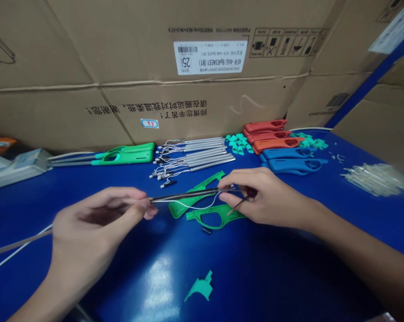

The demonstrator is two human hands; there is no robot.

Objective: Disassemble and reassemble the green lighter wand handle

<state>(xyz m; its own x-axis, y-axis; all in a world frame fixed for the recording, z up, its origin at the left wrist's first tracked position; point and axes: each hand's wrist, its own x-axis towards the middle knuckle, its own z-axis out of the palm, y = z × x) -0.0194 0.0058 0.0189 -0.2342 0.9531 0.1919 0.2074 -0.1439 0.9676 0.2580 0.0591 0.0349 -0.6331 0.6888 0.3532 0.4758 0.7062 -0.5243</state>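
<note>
Between my hands a slim metal lighter tube [184, 195] is held level, a white wire [202, 208] sagging below it. My left hand [101, 223] pinches the tube's left end between thumb and fingers. At the right end, my right hand [255, 194] has thumb and forefinger closed on the tube; a thin dark rod [238, 205] also sticks out from its curled fingers. Below lie two green lighter handle halves [191, 201], partly hidden by the tube and my right hand. A small dark cylinder [206, 230] and a teal trigger piece [202, 287] rest nearer me.
Several wired metal tubes [208, 154] lie behind. Assembled green lighters [131, 154] are at left, by a white power strip [20, 167]. Red handles [265, 126], blue handles [289, 165] and teal triggers [238, 143] sit back right, near a clear bag [378, 179]. A cardboard wall [121, 53] borders the table.
</note>
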